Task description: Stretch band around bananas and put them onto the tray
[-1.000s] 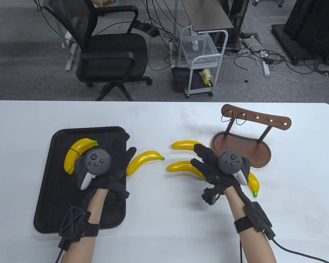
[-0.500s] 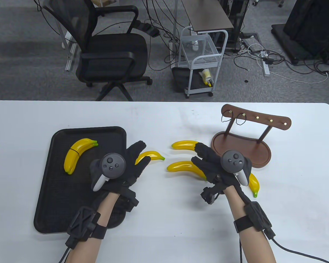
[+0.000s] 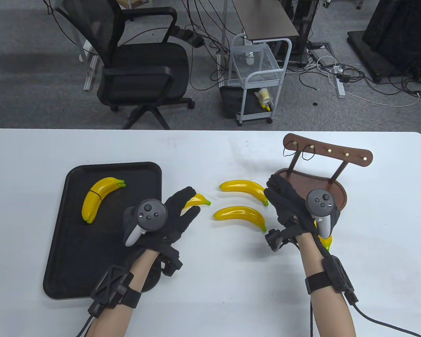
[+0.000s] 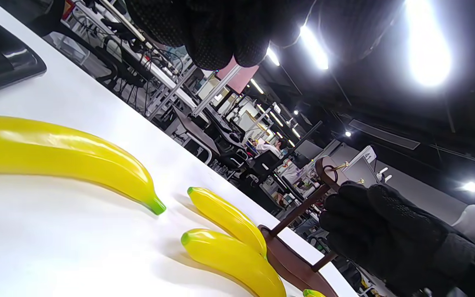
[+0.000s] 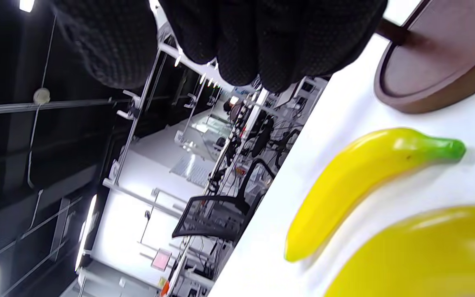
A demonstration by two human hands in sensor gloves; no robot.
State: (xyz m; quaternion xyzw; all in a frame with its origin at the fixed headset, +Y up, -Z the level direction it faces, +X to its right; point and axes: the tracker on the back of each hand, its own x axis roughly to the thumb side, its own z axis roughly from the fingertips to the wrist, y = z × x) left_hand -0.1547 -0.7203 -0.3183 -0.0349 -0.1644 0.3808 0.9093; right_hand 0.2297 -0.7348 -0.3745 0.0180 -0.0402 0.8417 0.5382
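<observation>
Neither hand has hold of anything: the left hand (image 3: 177,214) hovers flat-fingered over a loose banana (image 3: 198,200) beside the tray (image 3: 73,266), and the right hand (image 3: 287,203) sits relaxed near the wooden band rack (image 3: 326,154). One banded pair of bananas (image 3: 100,198) is already on the tray. Four singles are left on the table, and two bands (image 3: 307,154) hang on the rack's pegs, so roughly a third done I'd say.
</observation>
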